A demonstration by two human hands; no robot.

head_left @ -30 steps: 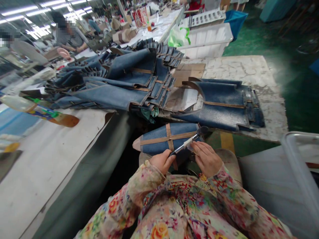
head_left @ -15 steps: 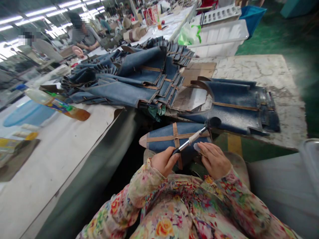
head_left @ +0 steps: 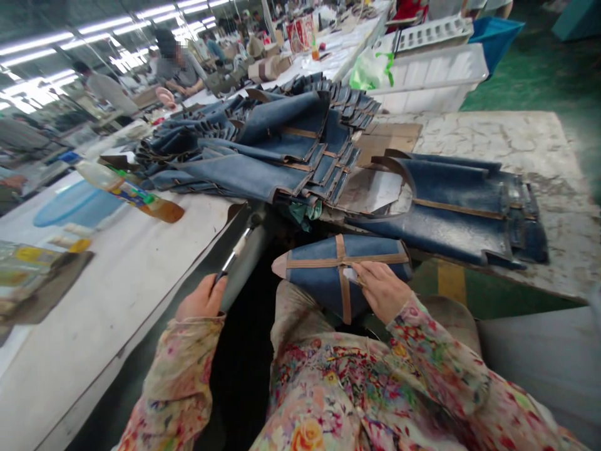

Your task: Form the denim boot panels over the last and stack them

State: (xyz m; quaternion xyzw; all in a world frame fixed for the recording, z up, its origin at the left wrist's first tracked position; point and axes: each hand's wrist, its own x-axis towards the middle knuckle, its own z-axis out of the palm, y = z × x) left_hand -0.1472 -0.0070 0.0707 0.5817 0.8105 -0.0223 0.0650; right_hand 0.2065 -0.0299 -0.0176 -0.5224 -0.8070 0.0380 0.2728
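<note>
L hand (head_left: 201, 299) is low left of center, out over the dark edge of the white desk (head_left: 117, 275), fingers curled tight round the white-wrapped handle of a brush (head_left: 237, 247), dark tip up & away toward the stack. R hand (head_left: 381, 289) is on the panel (head_left: 312, 254), fingers pressed together, thumb & fingertips pinching a small white bit (head_left: 350, 272); can't tell what it is. Panel is blue w/ tan strips crossing on it, pointed pale tip to the left, lying on the person's lap just below center, btwn the hands, L hand well apart from it. Floral sleeves (head_left: 178, 376) run up to both wrists. Beyond it, mid-frame, a big stack of similar blue panels (head_left: 263, 150) lies at the desk's far end; more panels (head_left: 451, 207) lie flat on a cracked white slab (head_left: 530, 144) at right, touching a tan card (head_left: 387, 130). Left side of desk: a plastic bottle (head_left: 126, 191) on its side, label colorful but no readable text, & a blue basin (head_left: 75, 207). Top right: white crate (head_left: 422, 81) w/ a green-handled bag (head_left: 370, 70). Upper left, a co-worker (head_left: 176, 66) sits at the next station. Red patterned bag (head_left: 300, 31) top center, writing on it too small to read.
</note>
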